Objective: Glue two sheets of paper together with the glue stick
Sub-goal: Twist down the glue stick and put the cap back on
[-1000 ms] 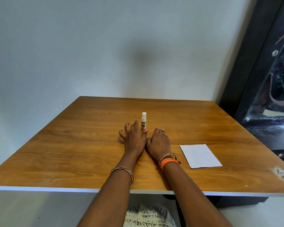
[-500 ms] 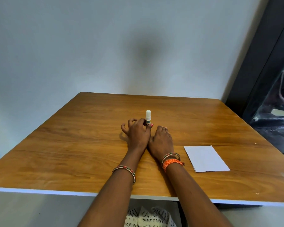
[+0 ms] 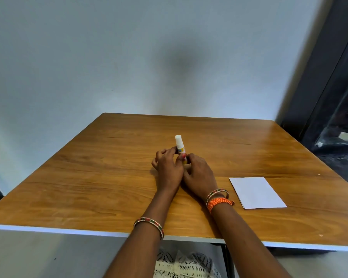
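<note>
White-capped glue stick (image 3: 180, 148) stands upright, pinched between left hand (image 3: 169, 167) and right hand (image 3: 199, 173).

glue stick (image 3: 179, 146) base hidden behind hands | label unreadable | paper (image 3: 257, 192) sheet count unclear

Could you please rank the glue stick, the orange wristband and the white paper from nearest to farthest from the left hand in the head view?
1. Glue stick: held upright in the left hand.
2. Orange wristband: on the right wrist, beside it.
3. White paper: flat, far right on the table.
</note>
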